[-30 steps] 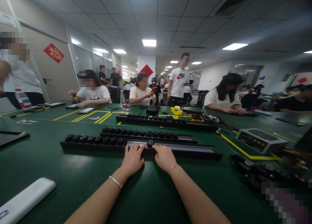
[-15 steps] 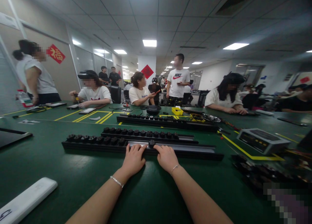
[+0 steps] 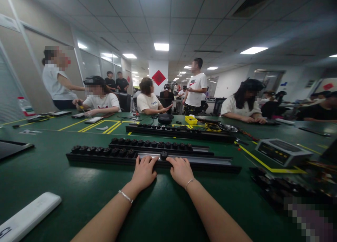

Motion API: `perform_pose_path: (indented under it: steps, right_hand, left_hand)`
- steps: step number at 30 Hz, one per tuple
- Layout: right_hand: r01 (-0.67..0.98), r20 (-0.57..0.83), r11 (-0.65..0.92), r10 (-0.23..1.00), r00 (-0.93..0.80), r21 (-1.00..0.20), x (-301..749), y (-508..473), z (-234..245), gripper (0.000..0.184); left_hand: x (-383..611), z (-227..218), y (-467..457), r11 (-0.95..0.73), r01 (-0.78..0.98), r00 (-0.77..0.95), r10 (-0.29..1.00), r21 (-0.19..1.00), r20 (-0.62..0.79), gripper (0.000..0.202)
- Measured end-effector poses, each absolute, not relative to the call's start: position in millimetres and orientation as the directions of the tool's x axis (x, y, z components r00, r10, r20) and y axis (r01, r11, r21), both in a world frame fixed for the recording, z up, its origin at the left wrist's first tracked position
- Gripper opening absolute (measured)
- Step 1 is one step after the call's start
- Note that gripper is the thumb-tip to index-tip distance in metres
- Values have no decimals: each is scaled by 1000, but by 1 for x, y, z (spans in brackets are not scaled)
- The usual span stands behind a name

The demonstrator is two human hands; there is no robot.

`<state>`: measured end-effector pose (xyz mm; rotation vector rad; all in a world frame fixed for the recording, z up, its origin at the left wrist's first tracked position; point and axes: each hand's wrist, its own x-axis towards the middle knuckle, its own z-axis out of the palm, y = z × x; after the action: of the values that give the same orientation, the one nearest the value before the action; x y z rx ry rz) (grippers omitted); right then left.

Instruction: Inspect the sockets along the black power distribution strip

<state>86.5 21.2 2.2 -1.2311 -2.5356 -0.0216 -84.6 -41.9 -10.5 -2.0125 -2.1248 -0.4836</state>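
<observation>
A long black rail [image 3: 205, 164] with a silvery inner channel lies crosswise on the green table in front of me. Several small black modules, rounded on top and resembling sockets, sit in a row along its left part, and a single black module [image 3: 164, 155] sits apart near the middle. My left hand [image 3: 144, 171] has its fingers curled over the rail's near edge, its index fingertip just left of this module. Closed as well, my right hand [image 3: 181, 170] presses its index finger against the module's right side, the other fingers bent at the rail. The fingertips are partly hidden.
Behind lie a second rail [image 3: 200, 149] with modules and a longer black one [image 3: 179, 131]. A grey box-shaped unit [image 3: 283, 152] and a dark pile of parts [image 3: 284, 185] are at right. A white bar [image 3: 31, 214] lies front left. Several people sit or stand beyond.
My hands, the rail and the module stay in practically the same place. In the background, a standing person at left has moved rightward, and other people have turned.
</observation>
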Motion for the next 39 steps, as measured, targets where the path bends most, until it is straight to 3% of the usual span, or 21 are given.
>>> perform_pose_path:
  steps: [39]
  right_hand:
    - [753, 263, 646, 754, -602, -128, 97, 29, 5, 45]
  left_hand:
    - [-86, -13, -42, 30, 994, -63, 937, 101, 344, 53]
